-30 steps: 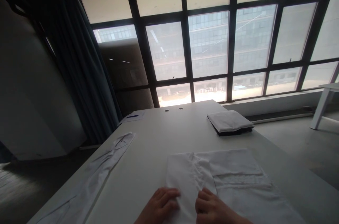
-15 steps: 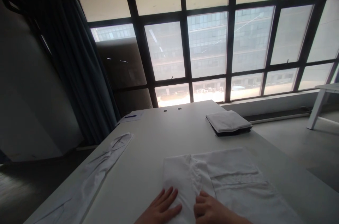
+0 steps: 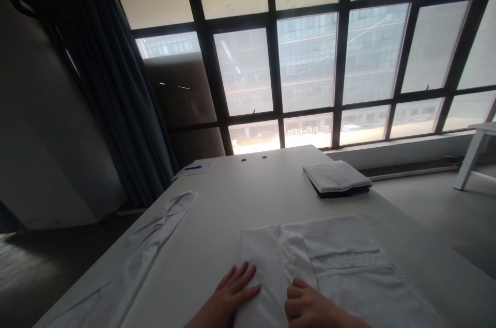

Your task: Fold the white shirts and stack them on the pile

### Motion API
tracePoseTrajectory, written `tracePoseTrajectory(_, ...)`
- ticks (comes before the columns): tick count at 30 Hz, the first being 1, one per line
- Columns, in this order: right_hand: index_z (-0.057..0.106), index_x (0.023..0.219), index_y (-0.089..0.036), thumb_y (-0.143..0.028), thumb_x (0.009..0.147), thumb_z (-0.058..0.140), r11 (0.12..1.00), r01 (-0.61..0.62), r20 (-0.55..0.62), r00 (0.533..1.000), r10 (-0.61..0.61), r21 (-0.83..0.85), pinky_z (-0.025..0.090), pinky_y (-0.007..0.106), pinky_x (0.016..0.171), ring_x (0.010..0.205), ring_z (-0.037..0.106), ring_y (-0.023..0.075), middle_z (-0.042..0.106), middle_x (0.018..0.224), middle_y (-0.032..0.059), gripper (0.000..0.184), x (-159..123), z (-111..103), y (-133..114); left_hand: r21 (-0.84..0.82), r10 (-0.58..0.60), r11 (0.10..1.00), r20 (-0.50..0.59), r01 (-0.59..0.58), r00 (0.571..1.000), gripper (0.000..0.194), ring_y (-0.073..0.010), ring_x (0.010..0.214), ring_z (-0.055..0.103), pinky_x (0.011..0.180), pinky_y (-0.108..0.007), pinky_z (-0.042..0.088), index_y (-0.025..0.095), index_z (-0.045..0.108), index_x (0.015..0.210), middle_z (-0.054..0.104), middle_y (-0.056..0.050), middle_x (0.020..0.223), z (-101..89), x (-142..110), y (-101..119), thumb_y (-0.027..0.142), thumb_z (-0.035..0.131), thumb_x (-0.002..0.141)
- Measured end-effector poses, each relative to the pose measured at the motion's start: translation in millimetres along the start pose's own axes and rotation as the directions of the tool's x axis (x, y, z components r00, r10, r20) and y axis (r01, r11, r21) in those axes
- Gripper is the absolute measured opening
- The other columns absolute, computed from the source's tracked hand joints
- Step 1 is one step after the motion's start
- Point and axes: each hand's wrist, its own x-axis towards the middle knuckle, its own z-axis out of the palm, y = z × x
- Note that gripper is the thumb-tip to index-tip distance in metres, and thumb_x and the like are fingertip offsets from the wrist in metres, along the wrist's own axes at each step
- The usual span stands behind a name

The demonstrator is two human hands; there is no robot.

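Note:
A white garment (image 3: 341, 258), partly folded and wrinkled along a gathered seam, lies on the near part of the white table. My left hand (image 3: 232, 293) rests on its left edge, palm down with the fingers spread. Closer to the middle, my right hand (image 3: 306, 303) is closed, its curled fingers gripping the cloth beside the gathered seam. The garment's near edge runs out of view below.
A folded white cloth stack with a dark layer beneath (image 3: 336, 177) sits near the table's right edge. Crumpled white fabric (image 3: 134, 258) stretches along the left edge. Paper with a blue pen (image 3: 194, 167) lies at the far left corner. Windows stand beyond the table (image 3: 277, 156).
My left hand has shifted slightly left and away from me along the garment's edge. My right hand keeps its grip in nearly the same place. The camera view has shifted a little.

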Motion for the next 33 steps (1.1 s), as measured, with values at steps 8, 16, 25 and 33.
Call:
tracePoseTrajectory(8, 0.046, 0.061, -0.02, -0.026, 0.091, 0.069, 0.997, -0.071, 0.151, 0.986, 0.067, 0.02, 0.032, 0.035, 0.079, 0.066, 0.042, 0.0142, 0.062, 0.067, -0.0052, 0.038, -6.5, 22.0, 3.6, 0.103, 0.011, 0.994, 0.081, -0.019, 0.997, 0.094, -0.0444, 0.154, 0.011, 0.118, -0.072, 0.016, 0.038, 0.014, 0.162, 0.009, -0.006, 0.169, 14.8, 9.6, -19.1, 0.064, 0.065, 0.088)
tracePoseTrajectory(16, 0.029, 0.054, -0.019, -0.027, 0.089, 0.066, 0.945, -0.282, 0.392, 0.898, 0.2, 0.165, 0.033, 0.03, 0.065, 0.05, 0.031, 0.0109, 0.04, 0.051, -0.0073, 0.051, 2.7, 21.8, -2.8, -0.21, -0.086, 0.97, 0.166, 0.121, 0.982, 0.083, -0.0417, 0.153, 0.025, 0.123, -0.066, 0.018, 0.041, 0.038, 0.155, 0.035, -0.004, 0.165, -12.5, -3.2, -11.7, 0.07, 0.067, 0.083)
tracePoseTrajectory(25, 0.068, 0.095, -0.021, -0.018, 0.086, 0.056, 0.636, -0.764, 0.083, 0.644, 0.76, 0.111, 0.041, 0.027, 0.087, 0.095, 0.061, 0.0182, 0.068, 0.098, 0.0056, 0.015, 75.3, -93.4, 33.0, -0.252, -0.4, 0.914, -0.445, 0.317, 0.801, 0.034, -0.0249, 0.117, 0.061, 0.107, -0.039, 0.046, 0.024, 0.07, 0.116, 0.069, -0.009, 0.121, -37.3, 44.1, -20.1, 0.044, 0.049, 0.097)
tracePoseTrajectory(33, 0.072, 0.095, -0.018, -0.041, 0.094, 0.057, 0.325, -0.944, 0.202, 0.309, 0.929, -0.051, 0.041, 0.029, 0.073, 0.089, 0.068, 0.0223, 0.076, 0.096, 0.0085, 0.028, 89.3, -52.3, 91.7, -0.162, -0.484, 0.867, -0.493, 0.471, 0.723, 0.035, -0.023, 0.091, 0.065, 0.086, -0.034, 0.046, 0.019, 0.071, 0.088, 0.073, -0.008, 0.093, -25.9, 91.8, -57.0, 0.037, 0.043, 0.097)
